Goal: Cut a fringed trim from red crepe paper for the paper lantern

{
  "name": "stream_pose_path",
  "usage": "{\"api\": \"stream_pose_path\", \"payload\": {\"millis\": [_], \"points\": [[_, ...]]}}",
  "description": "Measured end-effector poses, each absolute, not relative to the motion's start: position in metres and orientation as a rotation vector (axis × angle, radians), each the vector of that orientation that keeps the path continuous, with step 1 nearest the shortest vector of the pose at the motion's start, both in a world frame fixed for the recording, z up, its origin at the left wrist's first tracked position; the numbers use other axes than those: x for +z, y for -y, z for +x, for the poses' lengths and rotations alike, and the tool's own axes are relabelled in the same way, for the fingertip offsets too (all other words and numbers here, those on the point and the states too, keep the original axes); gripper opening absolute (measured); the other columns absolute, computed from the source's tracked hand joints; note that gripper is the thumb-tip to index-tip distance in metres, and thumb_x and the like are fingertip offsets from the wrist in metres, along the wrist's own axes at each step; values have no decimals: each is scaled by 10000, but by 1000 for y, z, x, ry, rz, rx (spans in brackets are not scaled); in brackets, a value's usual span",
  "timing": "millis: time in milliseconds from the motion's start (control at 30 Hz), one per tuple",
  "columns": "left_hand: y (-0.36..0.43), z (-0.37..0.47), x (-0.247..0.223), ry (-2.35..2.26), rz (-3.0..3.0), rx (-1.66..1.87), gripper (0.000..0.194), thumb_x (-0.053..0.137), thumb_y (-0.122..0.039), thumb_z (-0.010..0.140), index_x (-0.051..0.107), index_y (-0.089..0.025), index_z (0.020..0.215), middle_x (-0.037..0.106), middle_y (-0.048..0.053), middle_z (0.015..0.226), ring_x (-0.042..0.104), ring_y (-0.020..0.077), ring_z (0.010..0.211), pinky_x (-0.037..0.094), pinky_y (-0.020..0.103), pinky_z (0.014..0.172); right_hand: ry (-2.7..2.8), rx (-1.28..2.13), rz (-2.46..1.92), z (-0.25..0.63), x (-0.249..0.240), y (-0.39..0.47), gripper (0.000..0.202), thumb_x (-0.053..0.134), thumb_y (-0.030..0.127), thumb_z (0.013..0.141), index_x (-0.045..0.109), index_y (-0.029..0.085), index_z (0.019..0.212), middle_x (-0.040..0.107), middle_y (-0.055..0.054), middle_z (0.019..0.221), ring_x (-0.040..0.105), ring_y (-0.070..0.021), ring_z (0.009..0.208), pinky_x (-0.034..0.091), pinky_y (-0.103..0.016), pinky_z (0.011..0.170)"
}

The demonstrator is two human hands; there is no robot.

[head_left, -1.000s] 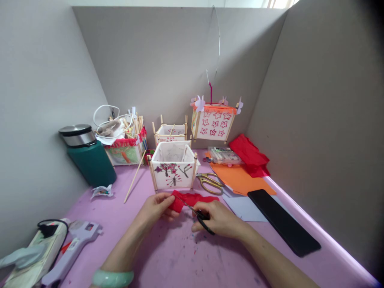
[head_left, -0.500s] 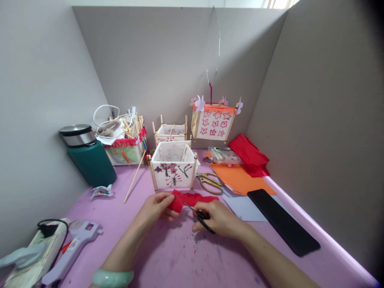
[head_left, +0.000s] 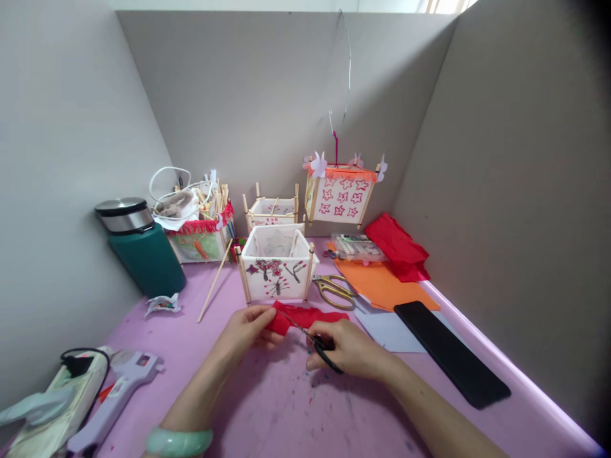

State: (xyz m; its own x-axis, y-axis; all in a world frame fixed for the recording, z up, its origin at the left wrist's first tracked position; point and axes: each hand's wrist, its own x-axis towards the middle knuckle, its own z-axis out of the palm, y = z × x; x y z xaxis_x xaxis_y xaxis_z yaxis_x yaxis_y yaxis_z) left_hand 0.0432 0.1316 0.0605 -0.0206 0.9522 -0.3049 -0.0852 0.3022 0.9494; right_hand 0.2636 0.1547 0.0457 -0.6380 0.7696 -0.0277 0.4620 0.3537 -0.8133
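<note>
My left hand [head_left: 252, 327] pinches the left end of a strip of red paper [head_left: 315, 317] between thumb and fingers. A pair of black-handled scissors [head_left: 326, 356] is in my right hand [head_left: 348, 348], its fingers curled round the handles. The blades point up and left and meet the red paper close to my left fingertips. Just behind the paper stands a white box with stick corners and drawn flowers [head_left: 277, 280]. Gold-handled scissors [head_left: 337, 292] lie to the right of that box.
A green bottle [head_left: 146, 257] and a glue gun [head_left: 117, 397] are at the left. Orange paper [head_left: 386, 286], crumpled red paper [head_left: 398, 248] and a black phone [head_left: 449, 353] lie at the right. A star-patterned lantern [head_left: 340, 197] hangs at the back. A thin stick [head_left: 214, 283] lies left of the box.
The left end of the red paper and my left fingertips have shifted very slightly to the left. My right hand has hardly moved.
</note>
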Motion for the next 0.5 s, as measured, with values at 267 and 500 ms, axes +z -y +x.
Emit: {"api": "stream_pose_path", "payload": {"millis": [267,500], "points": [[-134,38,58,-1334,876,1117,303,702,-368,729,659,-131,912,736,70,711,674,149,558,524,210,492,2296,1278,-1082,267,47,-156,317,750,416,639,621,208,840,505,63,631,435,-100,588,301,-198,512],[-134,38,62,-1311,841,1122,250,648,-309,795,635,-114,950,739,89,740,680,141,600,531,206,533,2302,1321,-1040,269,47,-158,333,745,424,653,602,206,860,491,66,646,421,-93,592,305,-194,516]]}}
